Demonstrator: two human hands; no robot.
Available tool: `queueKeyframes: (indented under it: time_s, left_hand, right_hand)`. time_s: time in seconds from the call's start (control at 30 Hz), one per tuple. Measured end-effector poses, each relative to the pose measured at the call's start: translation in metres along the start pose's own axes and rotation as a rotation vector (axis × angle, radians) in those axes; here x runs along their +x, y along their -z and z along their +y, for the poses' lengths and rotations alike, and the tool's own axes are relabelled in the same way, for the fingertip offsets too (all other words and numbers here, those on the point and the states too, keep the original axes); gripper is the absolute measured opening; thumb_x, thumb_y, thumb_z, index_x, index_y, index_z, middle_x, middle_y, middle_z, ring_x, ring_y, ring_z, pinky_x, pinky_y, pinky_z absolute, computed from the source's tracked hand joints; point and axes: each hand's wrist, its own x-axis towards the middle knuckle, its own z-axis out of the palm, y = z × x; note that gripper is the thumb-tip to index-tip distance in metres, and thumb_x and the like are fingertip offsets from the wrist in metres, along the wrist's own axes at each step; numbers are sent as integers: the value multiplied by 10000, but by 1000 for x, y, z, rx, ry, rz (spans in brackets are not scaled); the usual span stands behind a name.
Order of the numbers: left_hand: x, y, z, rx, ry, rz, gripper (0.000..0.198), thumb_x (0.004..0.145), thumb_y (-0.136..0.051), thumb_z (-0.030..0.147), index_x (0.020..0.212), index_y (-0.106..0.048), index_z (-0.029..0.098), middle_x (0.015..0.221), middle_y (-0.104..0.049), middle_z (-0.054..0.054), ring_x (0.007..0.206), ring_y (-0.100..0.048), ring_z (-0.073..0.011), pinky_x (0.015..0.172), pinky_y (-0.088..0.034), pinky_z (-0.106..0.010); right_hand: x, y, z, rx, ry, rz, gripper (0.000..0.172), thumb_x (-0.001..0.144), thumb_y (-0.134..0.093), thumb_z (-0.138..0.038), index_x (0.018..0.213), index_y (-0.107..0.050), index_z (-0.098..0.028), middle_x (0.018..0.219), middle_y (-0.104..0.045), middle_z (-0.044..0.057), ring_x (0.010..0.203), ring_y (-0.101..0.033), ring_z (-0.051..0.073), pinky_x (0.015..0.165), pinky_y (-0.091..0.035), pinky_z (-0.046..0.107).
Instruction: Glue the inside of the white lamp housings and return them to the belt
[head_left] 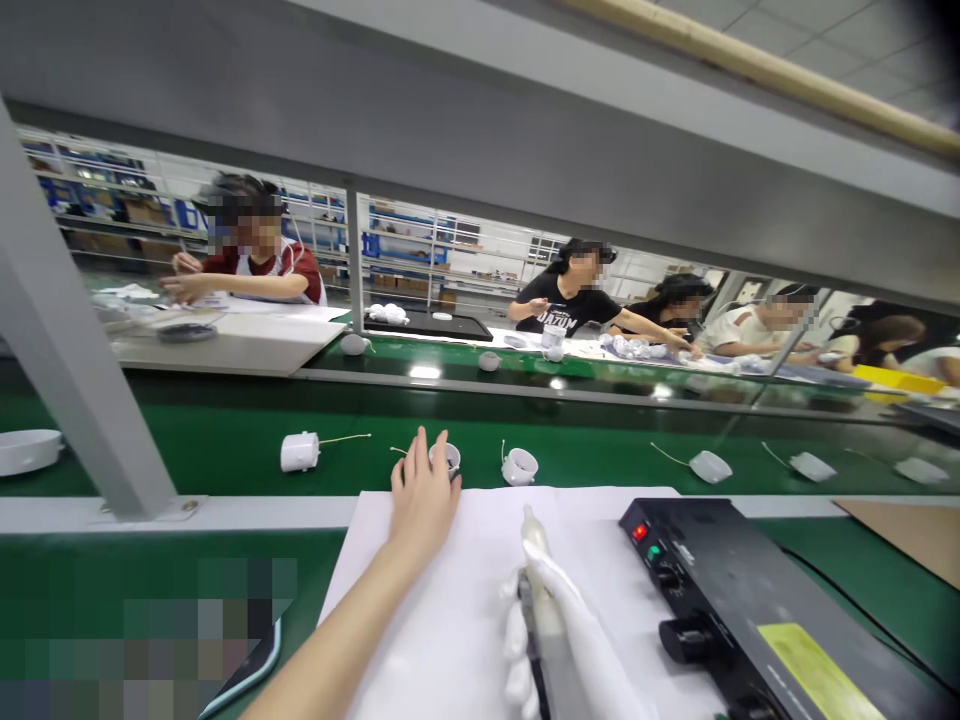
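At the far left, a white, shallow, dish-like plastic piece sits on the glossy green conveyor belt. Next, past the grey metal upright, a short white plastic cylinder lies on its side, its thin pale wire pointing right.

My bare left hand reaches over the belt, palm down, fingers loosely spread about a small, round white plastic cup, which is partly hidden behind them. I can't tell whether my fingertips have closed on it. Just to its right, well within reach, stands a similar wired white cup.

My white-gloved right hand firmly grasps a translucent, syringe-like tool over the white paper sheet, narrow tip pointing toward the belt. Beside it stands a black metal control box with red and green lit switches, and beyond that three white wired pieces lie spaced along the belt.

I judge this to be the picking-up step: the next move calls for a sure pinch on the cup's rim, keeping its wire free and the tool tip clear.
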Motion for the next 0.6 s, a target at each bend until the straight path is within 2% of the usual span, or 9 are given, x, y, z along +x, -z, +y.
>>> queueKeyframes:
  time_s: [0.13, 0.27, 0.4, 0.53, 0.6]
  left_hand:
    - [-1, 12, 13, -44, -185, -25, 485, 879, -450, 109, 1360, -429, 164, 1500, -324, -185, 1331, -374, -331, 1008, -356, -552]
    - [-4, 18, 21, -118, -359, -155, 499, 871, -468, 102, 1357, -451, 214, 1479, -388, -116, 1311, -395, -297, 1023, -374, -532]
    - [-6, 16, 21, -163, -371, -233, 519, 880, -489, 145, 1386, -430, 247, 1474, -398, -108, 1287, -421, -295, 989, -421, -515]
    - [-6, 15, 18, -187, -337, -233, 488, 890, -495, 177, 1371, -451, 252, 1464, -407, -121, 1268, -441, -299, 963, -448, -501]
    - [-5, 15, 17, -190, -313, -220, 421, 879, -507, 164, 1290, -525, 253, 1445, -427, -118, 1257, -451, -304, 940, -467, -501]
  right_hand:
    - [1, 0, 0, 3, -4, -2, 327, 967, -503, -434, 961, -603, -123, 729, -582, -4, 518, -523, 83, 468, -465, 212]
    - [2, 1, 1, 3, -3, -8, 349, 965, -497, -456, 947, -606, -125, 719, -583, -4, 520, -529, 89, 469, -469, 219]
    - [1, 2, 1, 5, 1, -11, 335, 966, -500, -445, 942, -606, -129, 715, -581, -6, 514, -522, 86, 462, -465, 213]
    - [0, 1, 1, 1, 0, -13, 323, 967, -502, -435, 940, -606, -130, 708, -577, -9, 505, -514, 82, 455, -459, 209]
    - [0, 1, 1, -3, 2, -10, 334, 967, -498, -442, 938, -605, -128, 706, -577, -9, 506, -518, 83, 459, -461, 211]
